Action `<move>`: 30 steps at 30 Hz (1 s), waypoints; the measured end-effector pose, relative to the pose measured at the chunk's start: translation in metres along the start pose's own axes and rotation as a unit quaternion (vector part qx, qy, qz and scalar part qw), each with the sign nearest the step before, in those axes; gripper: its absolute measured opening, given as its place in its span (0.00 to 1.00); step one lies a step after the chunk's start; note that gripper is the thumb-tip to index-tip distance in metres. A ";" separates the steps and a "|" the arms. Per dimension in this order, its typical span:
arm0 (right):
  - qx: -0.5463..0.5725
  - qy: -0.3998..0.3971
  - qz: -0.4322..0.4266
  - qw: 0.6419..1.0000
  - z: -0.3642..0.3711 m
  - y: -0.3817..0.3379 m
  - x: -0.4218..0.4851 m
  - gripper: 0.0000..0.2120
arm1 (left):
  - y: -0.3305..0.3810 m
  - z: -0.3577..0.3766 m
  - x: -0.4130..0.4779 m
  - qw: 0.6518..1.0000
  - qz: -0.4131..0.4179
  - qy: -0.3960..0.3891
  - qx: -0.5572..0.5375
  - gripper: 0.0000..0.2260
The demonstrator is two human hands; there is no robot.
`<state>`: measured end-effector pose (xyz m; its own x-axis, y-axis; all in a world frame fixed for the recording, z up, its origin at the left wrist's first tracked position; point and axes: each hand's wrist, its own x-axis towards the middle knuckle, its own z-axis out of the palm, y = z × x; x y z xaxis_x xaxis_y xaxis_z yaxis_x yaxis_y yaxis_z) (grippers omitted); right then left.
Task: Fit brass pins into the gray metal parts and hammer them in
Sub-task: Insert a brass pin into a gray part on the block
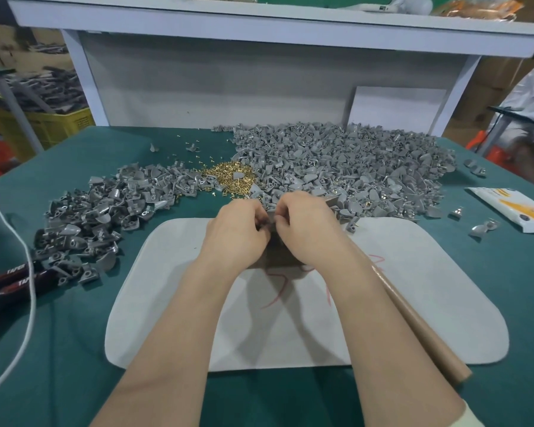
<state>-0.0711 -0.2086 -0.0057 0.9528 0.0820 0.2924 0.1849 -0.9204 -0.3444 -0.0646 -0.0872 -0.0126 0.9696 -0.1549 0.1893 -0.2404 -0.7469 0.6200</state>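
L hand (238,229) & R hand (305,223) both bare, no gloves. L forearm (179,318) & R forearm (376,318) uncovered from wrist down to bottom edge of view. Only clothing seen: small bit of pale cream sleeve (470,419) on R arm, bottom-right corner, w/ soft rounded hem. L arm's sleeve out of view, can't tell.

One wide-angle camera rides on the person's head, facing forward and down along both forearms onto the green table (74,349). It sits close — the left hand (238,232) and right hand (305,229) meet near mid-frame over the white mat (413,303), pinching a gray metal part (270,218) mostly hidden between them. At the top the view reaches the gray back panel (228,87) and the shelf (259,23).
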 end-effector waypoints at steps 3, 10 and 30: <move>-0.016 0.002 0.005 1.000 0.001 -0.002 -0.001 0.03 | 0.000 0.000 0.000 1.000 0.000 0.001 0.002 0.04; -0.087 0.017 -0.027 0.996 0.001 -0.009 -0.001 0.09 | 0.001 -0.001 -0.001 1.000 0.014 0.014 0.016 0.03; 0.102 -0.004 0.048 0.994 -0.005 0.006 -0.002 0.04 | -0.002 0.002 0.000 1.000 0.013 0.026 -0.006 0.08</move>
<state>-0.0729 -0.2167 -0.0039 0.9700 0.0010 0.2431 0.1374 -0.8271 -0.5450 -0.0642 -0.0866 -0.0156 0.9597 -0.1399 0.2438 -0.2656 -0.7356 0.6231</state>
